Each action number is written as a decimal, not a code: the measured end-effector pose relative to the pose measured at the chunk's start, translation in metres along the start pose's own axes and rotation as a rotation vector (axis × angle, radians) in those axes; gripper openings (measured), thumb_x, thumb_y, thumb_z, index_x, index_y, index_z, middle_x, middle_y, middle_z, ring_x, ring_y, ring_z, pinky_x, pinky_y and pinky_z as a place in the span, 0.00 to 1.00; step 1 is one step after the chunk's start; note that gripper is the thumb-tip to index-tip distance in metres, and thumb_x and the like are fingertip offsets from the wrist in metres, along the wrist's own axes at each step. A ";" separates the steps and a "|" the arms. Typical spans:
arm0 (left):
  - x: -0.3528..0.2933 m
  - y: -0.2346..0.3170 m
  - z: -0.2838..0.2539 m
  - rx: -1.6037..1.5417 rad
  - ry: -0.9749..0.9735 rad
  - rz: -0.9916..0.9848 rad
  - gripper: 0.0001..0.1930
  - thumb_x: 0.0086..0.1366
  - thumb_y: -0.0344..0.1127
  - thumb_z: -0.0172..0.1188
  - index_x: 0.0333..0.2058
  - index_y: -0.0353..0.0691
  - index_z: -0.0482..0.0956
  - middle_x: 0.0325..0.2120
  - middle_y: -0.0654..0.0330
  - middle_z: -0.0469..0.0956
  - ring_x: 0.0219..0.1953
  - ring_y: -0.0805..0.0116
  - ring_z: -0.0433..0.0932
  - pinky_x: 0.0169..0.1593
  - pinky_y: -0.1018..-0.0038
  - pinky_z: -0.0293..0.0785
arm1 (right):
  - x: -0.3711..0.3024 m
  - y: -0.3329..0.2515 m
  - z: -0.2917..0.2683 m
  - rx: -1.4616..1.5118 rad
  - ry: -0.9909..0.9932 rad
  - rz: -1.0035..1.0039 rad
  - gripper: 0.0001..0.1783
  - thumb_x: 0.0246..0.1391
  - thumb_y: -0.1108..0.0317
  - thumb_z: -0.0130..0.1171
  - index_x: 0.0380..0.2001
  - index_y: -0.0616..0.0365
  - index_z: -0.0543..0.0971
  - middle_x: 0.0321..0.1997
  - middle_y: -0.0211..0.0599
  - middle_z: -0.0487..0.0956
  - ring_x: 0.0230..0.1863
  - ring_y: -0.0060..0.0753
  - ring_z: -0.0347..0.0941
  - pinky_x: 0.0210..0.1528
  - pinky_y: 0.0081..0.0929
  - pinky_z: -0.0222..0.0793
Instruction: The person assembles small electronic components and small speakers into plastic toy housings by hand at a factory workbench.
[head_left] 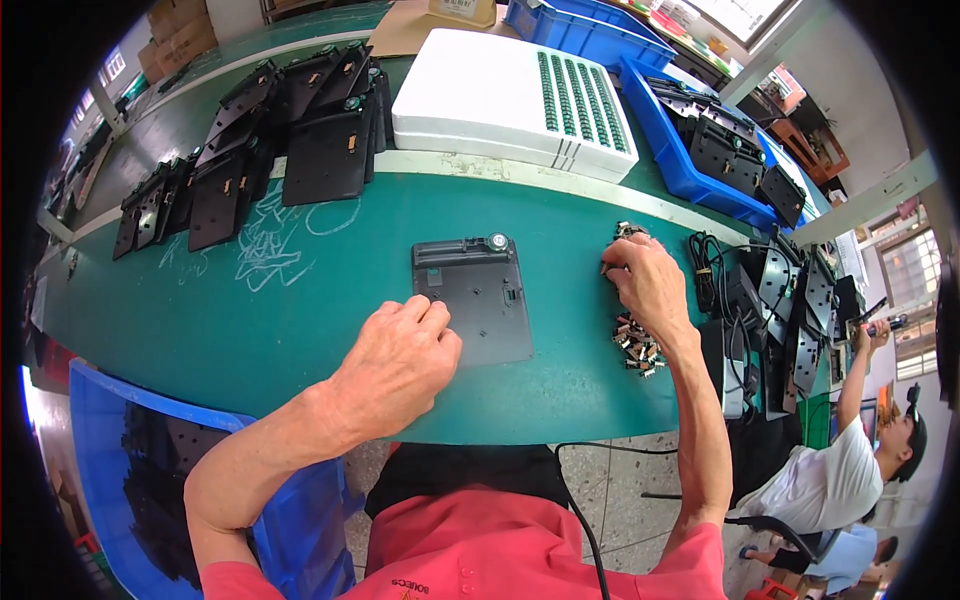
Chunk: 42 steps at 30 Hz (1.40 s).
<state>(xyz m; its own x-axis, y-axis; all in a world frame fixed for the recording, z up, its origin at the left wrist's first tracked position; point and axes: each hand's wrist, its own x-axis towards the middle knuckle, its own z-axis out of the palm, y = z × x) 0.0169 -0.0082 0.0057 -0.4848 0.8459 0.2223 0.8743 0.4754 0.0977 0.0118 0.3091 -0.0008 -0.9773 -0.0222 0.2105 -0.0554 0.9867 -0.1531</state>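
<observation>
Head view: my left hand rests on the lower-left corner of the black plate mid-tabletop, fingers curled loosely, pinning it flat, gripping nothing. Right of the plate, my right hand pinches into the small metal parts, fingers closed on one, I think.

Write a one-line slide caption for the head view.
Left hand steadies a dark plastic panel on the green table while right hand picks from small metal parts.
</observation>
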 end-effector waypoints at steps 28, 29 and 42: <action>0.002 0.010 -0.001 -0.077 -0.123 -0.105 0.15 0.46 0.32 0.70 0.30 0.34 0.75 0.37 0.53 0.72 0.42 0.58 0.73 0.43 0.65 0.71 | -0.012 -0.026 0.007 0.395 0.025 -0.112 0.06 0.50 0.78 0.61 0.34 0.64 0.81 0.33 0.44 0.80 0.36 0.43 0.79 0.40 0.34 0.73; 0.003 0.012 0.001 -0.107 -0.078 -0.099 0.15 0.46 0.32 0.70 0.30 0.34 0.75 0.37 0.53 0.72 0.42 0.57 0.72 0.43 0.65 0.70 | -0.014 -0.028 0.006 0.468 0.001 -0.026 0.06 0.50 0.78 0.61 0.33 0.63 0.81 0.33 0.45 0.81 0.35 0.43 0.80 0.37 0.34 0.75; 0.000 0.019 0.010 -0.105 -0.008 -0.086 0.15 0.46 0.33 0.71 0.28 0.35 0.75 0.36 0.55 0.70 0.41 0.59 0.72 0.42 0.65 0.68 | -0.032 -0.077 0.013 1.086 -0.058 0.254 0.11 0.51 0.81 0.62 0.39 0.67 0.82 0.32 0.34 0.83 0.33 0.20 0.77 0.38 0.19 0.75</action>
<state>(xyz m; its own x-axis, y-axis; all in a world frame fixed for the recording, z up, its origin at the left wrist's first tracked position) 0.0334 0.0036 -0.0022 -0.5581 0.8050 0.2013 0.8268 0.5190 0.2170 0.0448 0.2316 -0.0079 -0.9921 0.1252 0.0122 0.0260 0.2993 -0.9538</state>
